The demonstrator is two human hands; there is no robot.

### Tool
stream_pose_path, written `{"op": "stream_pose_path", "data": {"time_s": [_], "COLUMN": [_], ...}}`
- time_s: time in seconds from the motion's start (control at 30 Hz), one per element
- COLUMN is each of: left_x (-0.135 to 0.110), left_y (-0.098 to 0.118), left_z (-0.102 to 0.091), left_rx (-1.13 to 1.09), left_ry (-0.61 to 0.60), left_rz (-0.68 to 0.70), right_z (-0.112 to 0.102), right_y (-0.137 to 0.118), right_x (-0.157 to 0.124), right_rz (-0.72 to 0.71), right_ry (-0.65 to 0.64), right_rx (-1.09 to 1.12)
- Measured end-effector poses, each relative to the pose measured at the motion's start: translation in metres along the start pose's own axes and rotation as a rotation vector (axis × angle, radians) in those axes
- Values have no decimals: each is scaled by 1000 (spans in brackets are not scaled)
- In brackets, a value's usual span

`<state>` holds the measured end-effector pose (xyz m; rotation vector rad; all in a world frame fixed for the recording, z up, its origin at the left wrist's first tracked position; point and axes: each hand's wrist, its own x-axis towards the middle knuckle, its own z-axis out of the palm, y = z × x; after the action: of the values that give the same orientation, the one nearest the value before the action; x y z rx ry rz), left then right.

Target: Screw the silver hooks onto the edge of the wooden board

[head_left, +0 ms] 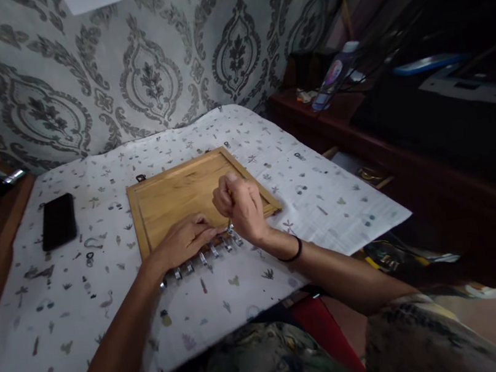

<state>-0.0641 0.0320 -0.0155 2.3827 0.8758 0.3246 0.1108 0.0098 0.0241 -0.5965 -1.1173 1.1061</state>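
A framed wooden panel [179, 196] lies on the patterned white cloth. Along its near edge sits a row of several shiny metal clips [203, 258], jutting toward me. My left hand [184, 240] rests over that edge, fingers stretched to the right and close to the clips. What lies under its fingertips is hidden. Closed in a fist above the panel's near right part, my right hand [242, 205] grips a screwdriver [229, 223]. Only its thin metal shaft shows clearly, pointing down at the clips near the right end; the fingers cover most of the handle.
A black phone [58, 221] lies at the left on the cloth [123, 316]. Patterned wall covering rises behind the table. To the right, a dark red desk [393, 158] carries a clear bottle [335, 76]. Below the cloth's right edge are dark and yellow items [391, 256].
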Motion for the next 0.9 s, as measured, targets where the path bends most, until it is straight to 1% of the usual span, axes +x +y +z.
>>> {"op": "stream_pose_path", "data": {"time_s": [0.03,0.1,0.17,0.23,0.33,0.4,0.5,0.57,0.63,0.77,0.83,0.9], "left_x": [0,0,0,0,0,0,0,1,1,1,2,2], "left_y": [1,2,4,5,6,5,5,5,5,6,6,6], "left_z": [0,-1,-2,-2,-2,-2,-2,-3,-3,-2,-2,-2], "left_rx": [4,1,-14,-27,-27,-26,-24,-24,-26,-52,-58,-47], "left_ry": [-1,1,-1,-12,-24,-17,-23,-31,-23,3,8,12], "left_rz": [-1,-5,-15,-31,-40,-32,-20,-18,-14,-13,-18,-17], "right_z": [0,-4,-11,-20,-34,-40,-43,-42,-40,-36,-32,-27], "right_y": [-1,-4,-6,-7,-8,-9,-9,-8,-4,1,0,-2], "right_x": [1,4,11,17,27,33,41,45,45,40,36,32], "right_rz": [5,69,166,230,284,290,238,214,246,421,427,378], "right_ry": [18,-21,-139,-275,-448,-525,-577,-588,-604,-657,-680,-679], "right_rx": [7,37,65,77,52,22,-6,21,83,155,127,89]}}
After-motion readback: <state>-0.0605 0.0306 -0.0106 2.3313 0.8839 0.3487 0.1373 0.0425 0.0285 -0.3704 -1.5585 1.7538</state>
